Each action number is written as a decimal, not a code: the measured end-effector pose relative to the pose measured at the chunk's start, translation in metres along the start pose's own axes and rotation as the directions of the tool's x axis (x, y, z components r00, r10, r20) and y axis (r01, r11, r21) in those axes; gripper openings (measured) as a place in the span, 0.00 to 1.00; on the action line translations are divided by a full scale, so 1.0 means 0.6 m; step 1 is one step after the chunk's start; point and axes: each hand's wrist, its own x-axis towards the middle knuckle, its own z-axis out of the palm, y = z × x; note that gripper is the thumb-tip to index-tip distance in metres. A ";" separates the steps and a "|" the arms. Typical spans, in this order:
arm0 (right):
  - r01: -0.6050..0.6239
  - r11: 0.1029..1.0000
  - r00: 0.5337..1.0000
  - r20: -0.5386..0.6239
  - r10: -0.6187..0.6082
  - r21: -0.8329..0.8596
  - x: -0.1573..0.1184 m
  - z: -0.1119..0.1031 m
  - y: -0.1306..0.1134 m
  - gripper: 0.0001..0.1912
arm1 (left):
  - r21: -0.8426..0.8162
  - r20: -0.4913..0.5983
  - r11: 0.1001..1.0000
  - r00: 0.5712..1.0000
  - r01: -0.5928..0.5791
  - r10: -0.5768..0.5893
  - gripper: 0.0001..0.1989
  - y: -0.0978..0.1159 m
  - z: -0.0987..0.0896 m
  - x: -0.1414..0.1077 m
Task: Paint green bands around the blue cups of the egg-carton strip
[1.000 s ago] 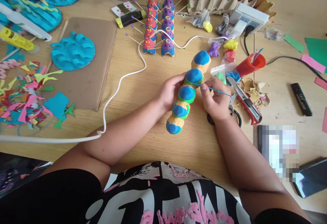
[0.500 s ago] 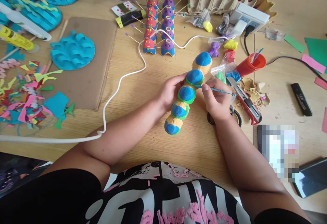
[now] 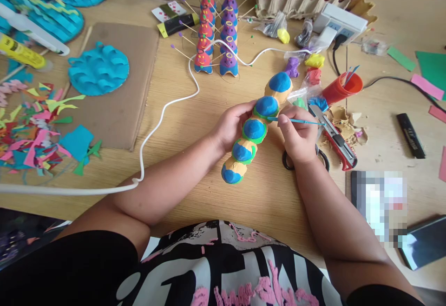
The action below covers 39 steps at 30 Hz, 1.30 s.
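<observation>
My left hand (image 3: 232, 127) grips the left side of a strip of several egg-carton bumps (image 3: 254, 130), its fingers partly hidden behind it. The bumps are tan with blue clay caps, and green clay rims most of them; the top one shows no green. Between the thumb and fingers of my right hand (image 3: 298, 131) is a thin blue stick (image 3: 303, 121). The stick's flat tip touches the green edge of the second bump from the top.
Red and purple clay figures (image 3: 205, 45) stand at the back. A white cable (image 3: 167, 106) crosses the table. To the right are a red cup (image 3: 343, 89), a box cutter (image 3: 336, 141), scissors (image 3: 324, 159) and a phone (image 3: 427, 243). Cardboard (image 3: 114, 120) lies left.
The bump strip has tilted slightly, its top shifting right and its lower end left. The blue stick now lies closer to level, and my right hand has moved slightly.
</observation>
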 end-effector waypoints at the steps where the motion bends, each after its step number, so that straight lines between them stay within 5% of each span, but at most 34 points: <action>1: -0.003 1.000 1.000 0.001 0.003 0.001 0.000 0.000 0.000 0.26 | 0.004 -0.003 1.000 1.000 0.015 -0.015 0.20 0.001 0.000 -0.001; 10: -0.064 0.995 0.994 -0.098 0.056 -0.074 0.001 0.005 -0.003 0.28 | 0.024 -0.037 0.996 0.996 0.081 -0.080 0.18 0.002 -0.004 0.000; 26: -0.095 0.993 0.993 -0.083 0.089 -0.068 0.003 0.006 -0.007 0.32 | 0.013 -0.022 1.000 1.000 -0.017 0.018 0.16 -0.003 -0.001 0.005; 39: 0.049 0.977 0.986 -0.147 -0.081 -0.210 0.001 0.010 -0.004 0.28 | -0.090 -0.048 0.996 0.999 -0.027 0.023 0.19 -0.015 -0.006 0.014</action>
